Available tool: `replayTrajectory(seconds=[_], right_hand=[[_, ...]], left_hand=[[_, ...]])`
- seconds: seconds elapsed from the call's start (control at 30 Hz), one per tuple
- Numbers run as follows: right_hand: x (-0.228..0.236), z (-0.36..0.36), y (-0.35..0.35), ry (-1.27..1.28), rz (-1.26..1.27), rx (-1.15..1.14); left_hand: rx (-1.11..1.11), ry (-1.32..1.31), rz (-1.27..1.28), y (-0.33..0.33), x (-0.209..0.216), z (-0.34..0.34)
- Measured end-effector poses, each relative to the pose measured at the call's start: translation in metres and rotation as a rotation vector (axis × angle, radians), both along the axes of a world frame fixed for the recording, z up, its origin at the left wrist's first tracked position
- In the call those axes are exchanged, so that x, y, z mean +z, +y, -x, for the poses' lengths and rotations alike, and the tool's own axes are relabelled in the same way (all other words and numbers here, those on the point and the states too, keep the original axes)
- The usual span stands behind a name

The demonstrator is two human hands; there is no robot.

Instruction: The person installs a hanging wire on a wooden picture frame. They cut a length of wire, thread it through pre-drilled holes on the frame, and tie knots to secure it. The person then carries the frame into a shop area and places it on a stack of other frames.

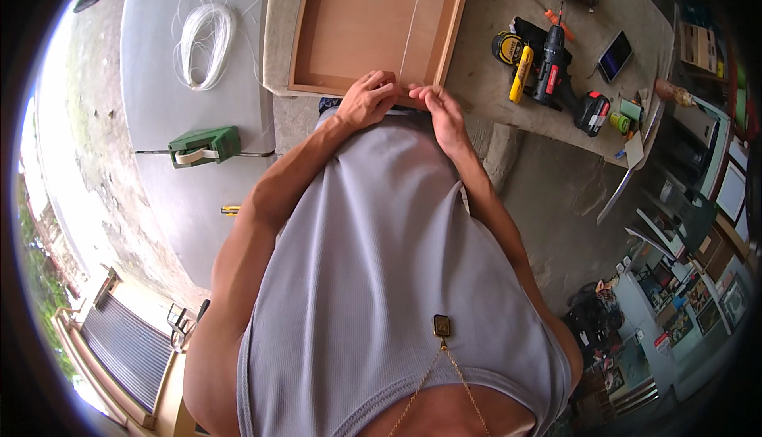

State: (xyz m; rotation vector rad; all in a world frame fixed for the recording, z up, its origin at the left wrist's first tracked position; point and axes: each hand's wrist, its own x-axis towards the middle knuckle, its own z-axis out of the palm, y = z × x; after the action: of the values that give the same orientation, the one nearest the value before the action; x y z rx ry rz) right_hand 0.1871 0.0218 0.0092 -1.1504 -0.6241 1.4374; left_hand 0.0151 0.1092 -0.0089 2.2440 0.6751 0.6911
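While white string (pixel 413 20) already runs along wooden tray (pixel 455 24) ahead of my left hand (pixel 367 101) and right hand (pixel 446 117), near-end fastening looks unfinished; left fingers bunched narrow, right loosely curled, both at near rim; can't tell if either pinches string.

Tape measure (pixel 507 46): dark print on its yellow face, too small for me to read.
Yellow hand tool (pixel 521 74): dark marking along its side, not legible.
Cordless drill (pixel 550 72): pale marks on red patches, not legible.
Pendant (pixel 441 326): gold marking on a dark face, perhaps lettering; I cannot make it out.
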Motion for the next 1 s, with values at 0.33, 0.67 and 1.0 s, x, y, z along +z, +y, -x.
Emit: replayTrajectory(seconds=[0.33,0.67,1.0], right_hand=[[-0.005,0.002,0.032,0.180,0.225,-0.150],[0.004,-0.008,0.032,-0.295,0.146,-0.054],[-0.005,-0.001,0.020,-0.965,-0.314,0.188]], left_hand=[[0.041,0.190,-0.160,-0.004,-0.004,-0.004],[0.063,0.174,-0.091,-0.003,0.001,-0.002],[0.049,0.132,0.142,0.004,0.007,0.003]])
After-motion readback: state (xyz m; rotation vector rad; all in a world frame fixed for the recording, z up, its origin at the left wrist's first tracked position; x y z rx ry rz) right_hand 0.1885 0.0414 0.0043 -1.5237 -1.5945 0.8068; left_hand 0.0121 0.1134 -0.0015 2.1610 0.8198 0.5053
